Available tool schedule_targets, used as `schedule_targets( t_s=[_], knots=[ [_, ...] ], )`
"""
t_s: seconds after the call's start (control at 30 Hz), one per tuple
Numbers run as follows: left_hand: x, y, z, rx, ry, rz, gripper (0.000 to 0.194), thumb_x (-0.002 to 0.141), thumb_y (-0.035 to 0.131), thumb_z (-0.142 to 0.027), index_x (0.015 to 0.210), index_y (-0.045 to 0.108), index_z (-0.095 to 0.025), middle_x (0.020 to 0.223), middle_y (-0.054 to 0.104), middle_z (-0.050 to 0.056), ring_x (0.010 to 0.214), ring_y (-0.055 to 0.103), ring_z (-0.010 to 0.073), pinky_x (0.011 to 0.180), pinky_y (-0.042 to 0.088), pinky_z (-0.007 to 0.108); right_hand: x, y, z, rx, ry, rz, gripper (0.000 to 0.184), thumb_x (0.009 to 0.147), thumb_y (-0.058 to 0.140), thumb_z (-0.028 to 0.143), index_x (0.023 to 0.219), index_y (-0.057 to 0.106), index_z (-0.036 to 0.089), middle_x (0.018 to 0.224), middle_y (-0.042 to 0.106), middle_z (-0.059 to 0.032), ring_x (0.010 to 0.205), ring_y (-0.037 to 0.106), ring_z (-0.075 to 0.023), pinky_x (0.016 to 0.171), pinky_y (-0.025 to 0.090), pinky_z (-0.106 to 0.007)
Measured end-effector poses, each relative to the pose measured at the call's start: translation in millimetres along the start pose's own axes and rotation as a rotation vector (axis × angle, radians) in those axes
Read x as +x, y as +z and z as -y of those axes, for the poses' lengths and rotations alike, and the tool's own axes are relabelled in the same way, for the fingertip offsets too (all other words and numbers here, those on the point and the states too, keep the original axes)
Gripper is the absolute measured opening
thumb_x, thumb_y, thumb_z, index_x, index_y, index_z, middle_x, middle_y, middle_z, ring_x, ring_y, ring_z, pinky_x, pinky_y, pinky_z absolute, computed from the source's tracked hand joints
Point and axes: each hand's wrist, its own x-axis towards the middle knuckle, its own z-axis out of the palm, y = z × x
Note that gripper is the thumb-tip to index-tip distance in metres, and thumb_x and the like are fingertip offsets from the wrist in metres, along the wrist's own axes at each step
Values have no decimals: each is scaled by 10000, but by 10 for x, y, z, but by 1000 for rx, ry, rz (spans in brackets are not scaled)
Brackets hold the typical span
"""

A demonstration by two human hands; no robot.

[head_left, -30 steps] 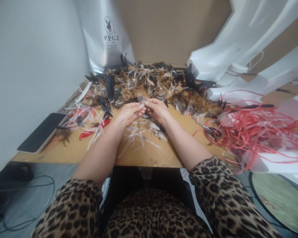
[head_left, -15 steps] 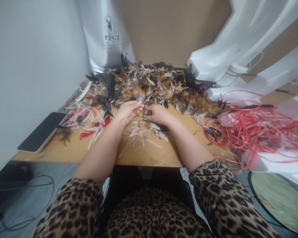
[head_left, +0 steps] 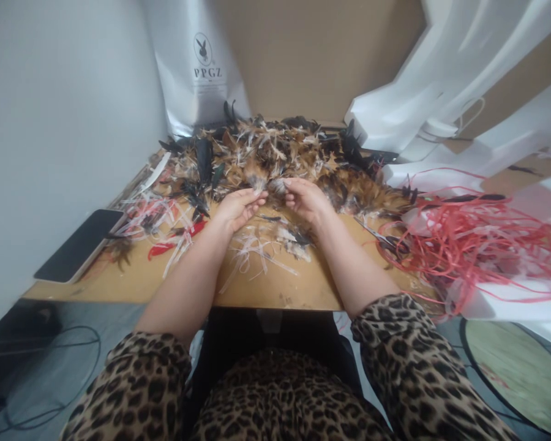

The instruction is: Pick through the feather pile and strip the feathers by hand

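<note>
Brown, black and cream feathers are heaped in a feather pile (head_left: pixel 284 156) across the far half of the wooden table (head_left: pixel 266 288), and every place below is given relative to that pile.

Head view: the left hand (head_left: pixel 239 207) is held at the pile's near edge, its fingertips pinched together on a small pale feather tuft (head_left: pixel 258 184). The right hand (head_left: pixel 305 199) is seen just beside it, its fingers curled on another pale tuft at the same edge; whether that tuft is truly clamped cannot be told. A gap is visible between the two hands. Scattered white strips (head_left: pixel 257 251) lie nearer the person than the pile, a tangle of red string (head_left: pixel 463 239) lies to its right, scissors (head_left: pixel 379 236) sit between string and pile, and a dark phone (head_left: pixel 78 245) rests far to its left. A silver bag (head_left: pixel 197 67) stands behind it.

Against half a second ago, the right hand has been lifted from the tabletop and carried forward onto the pile's edge. Against a second ago, the hands, then touching at the fingertips, have been drawn apart; by this judgement, one tuft is kept while another is being fetched.
</note>
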Motion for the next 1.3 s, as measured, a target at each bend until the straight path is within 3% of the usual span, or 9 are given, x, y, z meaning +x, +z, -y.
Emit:
schedule_targets(
  t_s=[0.2,0.3,0.4,0.57,0.77,0.87,1.0,1.17,1.3],
  knots=[
    [-18,16,-17,-87,-43,69,76,755,574,-25,782,609,-87,748,668,51,651,656,92,506,481,112,0,88,-73,322,178,57,66,779,553,103,735,539,150,551,594,32,461,509,-29,434,420,-112],
    [-12,14,-31,-128,-26,45,84,772,556,-28,763,606,-95,677,639,21,619,640,66,518,479,99,-8,133,-135,307,189,60,80,791,529,66,767,547,140,602,641,6,518,569,-43,488,477,-122],
    [-5,13,-50,-121,5,-12,80,769,565,-27,740,604,-90,619,617,10,566,610,39,521,467,85,-16,130,-169,138,150,63,57,757,583,81,767,566,134,612,652,-2,511,576,-58,477,486,-148],
    [-32,32,-59,115,120,-77,70,686,677,-84,713,612,-73,581,625,24,518,591,52,502,459,113,-42,46,-110,-187,78,67,143,656,712,194,741,616,130,592,636,3,487,549,-67,405,405,-153],
    [-73,52,-22,413,194,15,185,620,745,-195,689,638,-61,566,647,60,484,590,77,490,453,147,-110,2,3,-404,145,153,262,573,770,316,666,627,117,393,480,59,325,310,-19,333,179,-180],
    [-76,57,-4,426,190,52,200,605,754,-206,676,627,-69,558,645,57,486,596,88,483,452,154,-116,6,-5,-462,164,196,267,532,786,291,643,617,116,385,466,66,324,290,-13,337,157,-176],
    [-64,51,-2,308,157,51,166,634,733,-175,698,618,-75,577,647,45,513,607,82,508,469,149,-80,10,-60,-314,192,250,275,511,791,256,622,583,116,423,484,53,365,330,-14,347,178,-150],
    [-36,30,-12,104,87,9,98,693,670,-94,776,626,-66,730,685,65,597,636,77,516,474,133,-42,74,-101,-44,124,140,309,515,790,252,647,542,124,531,552,29,398,354,-11,348,185,-128],
    [-37,42,15,70,5,44,79,724,642,-77,798,627,-58,747,687,80,586,637,81,499,472,139,-45,157,-117,64,35,80,356,498,804,273,634,500,147,534,547,38,413,376,-19,355,209,-126]
  ],
)
